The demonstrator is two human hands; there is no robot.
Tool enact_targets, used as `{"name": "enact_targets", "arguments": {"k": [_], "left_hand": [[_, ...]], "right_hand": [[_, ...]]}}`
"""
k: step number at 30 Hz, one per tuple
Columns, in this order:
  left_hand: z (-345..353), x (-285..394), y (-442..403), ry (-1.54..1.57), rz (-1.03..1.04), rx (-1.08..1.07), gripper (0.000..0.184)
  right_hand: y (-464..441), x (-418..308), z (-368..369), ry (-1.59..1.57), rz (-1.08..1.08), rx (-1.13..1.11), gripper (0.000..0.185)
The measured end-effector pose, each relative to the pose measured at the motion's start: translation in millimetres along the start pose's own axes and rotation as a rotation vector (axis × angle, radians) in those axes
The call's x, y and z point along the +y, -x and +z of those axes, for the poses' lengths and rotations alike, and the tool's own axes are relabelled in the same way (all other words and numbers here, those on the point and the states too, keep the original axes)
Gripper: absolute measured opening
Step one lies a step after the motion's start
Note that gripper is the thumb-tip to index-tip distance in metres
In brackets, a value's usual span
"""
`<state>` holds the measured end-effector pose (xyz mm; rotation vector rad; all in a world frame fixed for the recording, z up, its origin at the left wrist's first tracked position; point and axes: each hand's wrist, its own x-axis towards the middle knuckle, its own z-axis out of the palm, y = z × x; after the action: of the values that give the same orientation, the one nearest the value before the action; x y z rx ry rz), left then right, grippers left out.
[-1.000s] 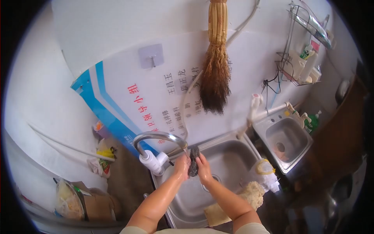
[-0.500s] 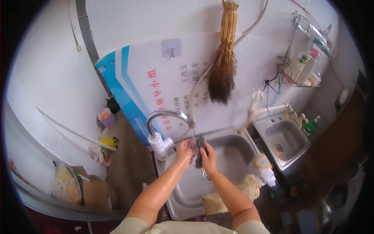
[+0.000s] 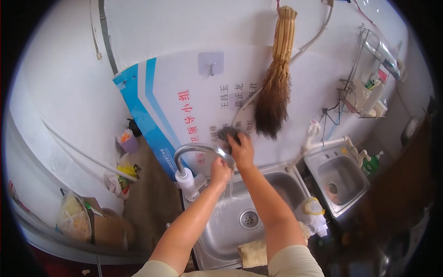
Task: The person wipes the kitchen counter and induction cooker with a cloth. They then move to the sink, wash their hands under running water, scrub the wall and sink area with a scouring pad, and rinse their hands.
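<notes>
My right hand (image 3: pixel 243 150) is raised above the back of the large steel sink (image 3: pixel 217 231), its fingers closed on a dark grey scrubber (image 3: pixel 229 135) in front of the printed wall sheet. My left hand (image 3: pixel 221 171) is at the spout end of the curved metal faucet (image 3: pixel 196 147), with its fingers closed; whether it holds anything is hidden. Water (image 3: pixel 231 184) runs down beside it into the sink. The drain (image 3: pixel 249 219) shows between my forearms.
A straw broom (image 3: pixel 277 78) hangs on the wall. At the right are a smaller sink (image 3: pixel 337 177), a wire rack (image 3: pixel 355 94) and a green bottle (image 3: pixel 370 165). A yellowish cloth (image 3: pixel 253 254) and a white bundle (image 3: pixel 313 214) lie on the large sink's edge.
My right hand has lifted the scrubber up and away from the water, towards the wall. My left hand has moved up to the spout end. The hands are farther apart, and the view has shifted.
</notes>
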<state>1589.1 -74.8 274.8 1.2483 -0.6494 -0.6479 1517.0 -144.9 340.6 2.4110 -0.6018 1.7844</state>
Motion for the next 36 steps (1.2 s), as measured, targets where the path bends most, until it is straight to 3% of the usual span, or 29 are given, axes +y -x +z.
{"name": "enact_targets", "arguments": {"k": [2,5,8,10,12,15,17,21,24,26,28,31,33,36], "left_hand": [[-7,2,2,0.092,-0.104,-0.023,0.013],[-9,22,24,-0.071,-0.238,-0.020,0.017],[-14,-15,17,-0.088,-0.138,0.098,0.019],[-11,5,19,-0.168,-0.016,0.097,0.020],[-12,20,27,-0.168,-0.008,0.090,0.020],[-13,30,23,-0.104,-0.061,0.070,0.019],[-19,27,26,-0.170,-0.032,0.047,0.019],[-14,73,54,0.069,-0.203,0.050,0.019],[-22,69,73,0.049,-0.217,-0.061,0.017],[-35,64,88,0.076,-0.235,-0.203,0.019],[-57,94,110,-0.371,-0.165,-0.629,0.018],[-46,161,132,-0.548,-0.151,-0.931,0.019],[-21,210,126,-0.676,0.181,-0.873,0.021],[33,267,73,-0.632,0.512,-0.533,0.029]], "right_hand": [[33,-1,-8,-0.058,0.029,-0.155,0.039],[63,2,-23,-0.013,0.089,-0.400,0.041],[28,3,-28,-0.060,0.047,-0.128,0.043],[-37,-6,-37,0.019,-0.016,0.090,0.046],[-47,-4,-29,0.028,0.040,0.028,0.046],[0,-1,-9,0.032,0.021,-0.028,0.045],[40,0,-11,0.007,0.066,-0.185,0.045],[75,7,-38,-0.094,0.185,-0.366,0.043],[37,-11,-71,-0.172,0.239,-0.171,0.039],[15,-16,-99,-0.189,0.228,-0.214,0.035],[2,-20,-124,-0.221,0.244,-0.290,0.035],[-20,-21,-154,-0.272,0.223,-0.246,0.035],[-39,-25,-176,-0.281,0.232,-0.214,0.035],[-57,-18,-192,-0.198,0.179,-0.113,0.034]]}}
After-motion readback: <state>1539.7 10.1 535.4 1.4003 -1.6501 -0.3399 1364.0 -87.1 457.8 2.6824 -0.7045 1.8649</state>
